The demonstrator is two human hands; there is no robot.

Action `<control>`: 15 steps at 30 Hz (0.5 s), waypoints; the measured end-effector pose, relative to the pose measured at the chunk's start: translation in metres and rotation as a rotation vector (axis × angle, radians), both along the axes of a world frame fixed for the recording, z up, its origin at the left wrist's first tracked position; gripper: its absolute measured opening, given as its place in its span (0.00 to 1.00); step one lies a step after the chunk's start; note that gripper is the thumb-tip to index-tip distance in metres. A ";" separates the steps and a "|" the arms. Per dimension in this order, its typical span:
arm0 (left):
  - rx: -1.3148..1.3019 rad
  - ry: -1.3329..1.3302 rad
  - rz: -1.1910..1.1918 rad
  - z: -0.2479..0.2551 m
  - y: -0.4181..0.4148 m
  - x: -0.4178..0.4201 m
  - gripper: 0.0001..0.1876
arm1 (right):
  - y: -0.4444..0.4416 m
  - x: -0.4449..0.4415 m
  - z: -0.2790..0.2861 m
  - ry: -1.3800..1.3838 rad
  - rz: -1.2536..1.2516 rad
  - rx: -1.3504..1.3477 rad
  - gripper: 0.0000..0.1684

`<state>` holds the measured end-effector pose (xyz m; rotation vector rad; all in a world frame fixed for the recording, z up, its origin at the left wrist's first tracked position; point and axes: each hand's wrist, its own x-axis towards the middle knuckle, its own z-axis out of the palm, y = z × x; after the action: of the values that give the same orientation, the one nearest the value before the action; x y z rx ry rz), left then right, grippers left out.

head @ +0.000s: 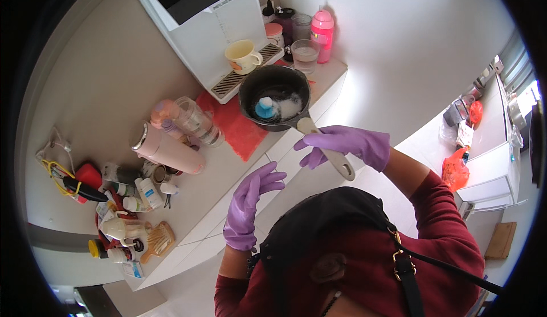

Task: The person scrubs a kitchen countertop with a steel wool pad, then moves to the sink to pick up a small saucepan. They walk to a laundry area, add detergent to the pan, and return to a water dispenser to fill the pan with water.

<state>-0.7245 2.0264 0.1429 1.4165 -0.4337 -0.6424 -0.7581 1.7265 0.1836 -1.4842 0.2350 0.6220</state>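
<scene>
My right hand point(350, 143), in a purple rubber glove, holds the pale handle point(314, 133) of a dark saucepan point(274, 123), thumb on one side and fingers on the other. Foamy liquid point(290, 106) lies in the pan around a blue and white object point(266, 108), perhaps a scrubber. The pan is at the counter's front edge, by a dispenser's drip tray. My left hand point(248, 206), gloved the same way, is off the counter edge with its fingers extended and nothing in it. A red cloth point(239, 129) is spread on the counter beside the pan.
A white water dispenser point(213, 39) with a cream mug point(240, 56) stands behind the pan. Nearby are a glass of water point(305, 57), a pink bottle point(322, 34), a clear tumbler point(200, 122) and a pink thermos point(171, 150). Small bottles and a wooden hairbrush point(158, 240) crowd the left.
</scene>
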 end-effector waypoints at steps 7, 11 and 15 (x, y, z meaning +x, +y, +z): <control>-0.061 0.140 -0.136 -0.010 -0.060 0.000 0.35 | -0.031 -0.014 0.003 -0.134 0.083 0.055 0.46; -0.129 0.217 -0.130 -0.014 -0.092 -0.006 0.34 | -0.059 -0.022 0.001 -0.177 0.068 -0.040 0.48; -0.112 0.337 -0.133 -0.021 -0.104 -0.009 0.34 | -0.095 -0.009 0.006 -0.173 -0.028 -0.118 0.43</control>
<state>-0.7335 1.9220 0.1223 1.1528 -0.2926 -0.9333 -0.7670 1.6313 0.1900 -1.6361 0.1595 0.4604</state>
